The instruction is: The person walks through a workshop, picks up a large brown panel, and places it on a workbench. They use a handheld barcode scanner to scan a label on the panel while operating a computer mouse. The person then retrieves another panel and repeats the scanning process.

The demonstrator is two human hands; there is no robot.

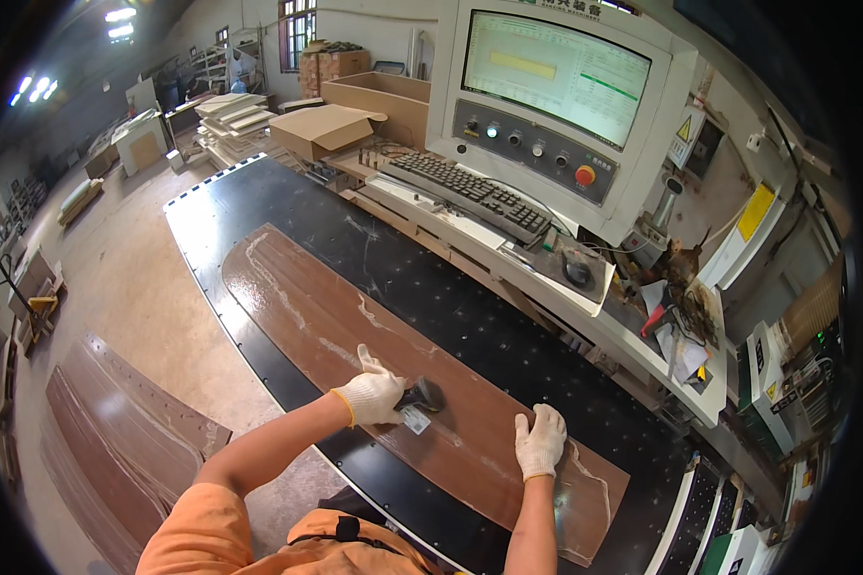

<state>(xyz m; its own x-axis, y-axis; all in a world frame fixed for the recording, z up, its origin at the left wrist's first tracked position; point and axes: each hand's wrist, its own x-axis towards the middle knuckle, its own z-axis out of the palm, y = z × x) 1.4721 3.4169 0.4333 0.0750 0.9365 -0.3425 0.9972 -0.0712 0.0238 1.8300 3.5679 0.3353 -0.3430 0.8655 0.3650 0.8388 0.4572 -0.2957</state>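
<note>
A long brown panel [355, 326] with pale wavy streaks and one curved side lies on the black work table [340, 225]. My left hand [372, 395], in a white knit glove, is closed around a dark hand tool [430, 391] low over the panel's middle; its exact kind does not show. Beside the tool, a small pale printed label [415, 420] can be seen; whether it is stuck to the panel or to the tool I cannot tell. My right hand [541, 441], gloved too, rests on the panel toward its right end, fingers extended, holding nothing.
Beyond the table stands a control cabinet with a lit screen [556, 72], a red knob [586, 175], a keyboard [470, 196] and a mouse [577, 270]. More brown panels [115, 450] lie at lower left. An open cardboard box [326, 129] and stacked boards [232, 115] are farther back.
</note>
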